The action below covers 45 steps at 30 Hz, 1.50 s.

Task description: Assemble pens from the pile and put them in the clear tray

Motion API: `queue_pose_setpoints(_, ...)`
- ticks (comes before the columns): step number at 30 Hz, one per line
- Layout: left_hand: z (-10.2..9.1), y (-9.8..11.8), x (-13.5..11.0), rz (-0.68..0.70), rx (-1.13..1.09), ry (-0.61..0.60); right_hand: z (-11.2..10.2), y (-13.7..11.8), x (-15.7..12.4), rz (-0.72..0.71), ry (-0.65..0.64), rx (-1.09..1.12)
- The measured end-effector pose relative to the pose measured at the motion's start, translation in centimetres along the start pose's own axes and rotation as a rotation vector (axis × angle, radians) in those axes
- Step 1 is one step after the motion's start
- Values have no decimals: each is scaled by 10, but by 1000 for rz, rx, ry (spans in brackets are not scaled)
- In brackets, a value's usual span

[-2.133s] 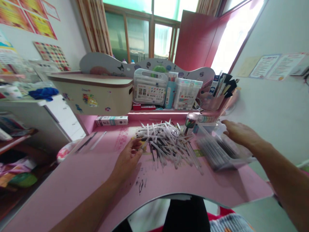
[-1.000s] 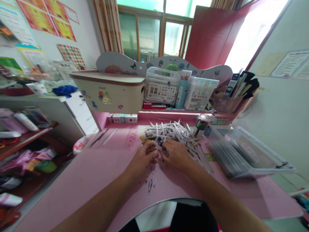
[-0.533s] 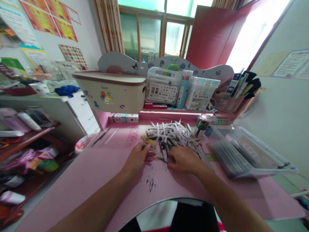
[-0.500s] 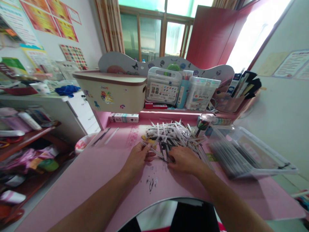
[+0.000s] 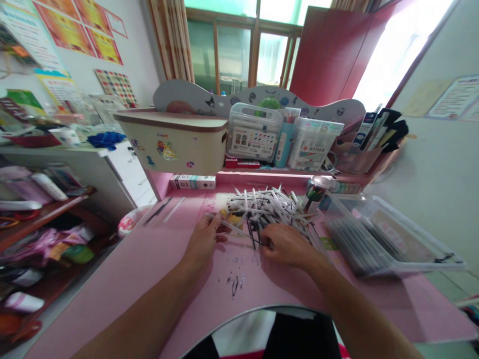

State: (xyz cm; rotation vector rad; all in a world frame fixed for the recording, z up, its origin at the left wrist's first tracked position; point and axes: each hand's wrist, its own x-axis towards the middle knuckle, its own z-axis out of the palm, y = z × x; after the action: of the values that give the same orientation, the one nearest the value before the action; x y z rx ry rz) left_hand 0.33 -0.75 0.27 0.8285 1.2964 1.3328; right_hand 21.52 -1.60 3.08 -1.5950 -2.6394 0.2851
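Observation:
My left hand (image 5: pixel 204 239) pinches a slim white pen barrel (image 5: pixel 235 228) near its far end. Toward my right hand (image 5: pixel 284 245) the line of the barrel runs on as a thin dark stick (image 5: pixel 257 241), like a pen refill. The fingers of that hand are curled and closed at the stick's end; their tips are partly hidden. Just beyond both hands lies a tangled heap of white and black pen parts (image 5: pixel 271 205). Something yellow (image 5: pixel 232 218) shows at the heap's left side. Dark smudges (image 5: pixel 235 284) mark the pink desk (image 5: pixel 149 279).
A dark stick (image 5: pixel 157 212) and a white stick (image 5: pixel 174 209) lie at left. To the right stand a jar of pens (image 5: pixel 316 192) and a clear plastic box (image 5: pixel 404 267). The shelf behind holds a beige bin (image 5: pixel 172 144) and marker cases (image 5: pixel 254 134).
My left hand has moved left, away from my right hand, with the white barrel. More of the dark stick now shows between the hands. My right hand has stayed nearly in place.

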Motion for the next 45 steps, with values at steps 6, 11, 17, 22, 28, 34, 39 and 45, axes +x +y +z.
queue_pose_setpoints(6, -4, -6, 8, -37, -130, 38, 1, 5, 0, -45, 33, 37)
queue_pose_setpoints(11, -3, -11, 10, -38, -146, 10, 1, 4, 0, -62, 42, 60)
queue_pose_setpoints(17, -5, -10, 13, -75, -169, -20, 5, 3, 3, -92, 95, 120)
queue_pose_setpoints(22, -4, -2, 10, -23, -66, -11, 9, 1, 7, -115, 100, 150)
queue_pose_setpoints(28, 0, 8, 3, -78, -201, -100, 14, -8, 15, -130, 238, 506)
queue_pose_setpoints(34, -6, 21, 11, -325, -633, 64, 13, 2, 25, -33, 506, 762)
queue_pose_setpoints(39, -9, 26, 14, -359, -742, 95, 30, -12, 31, -221, 392, 291)
queue_pose_setpoints(45, -8, 26, 13, -320, -734, 104, 42, -41, 26, -290, 198, 26)
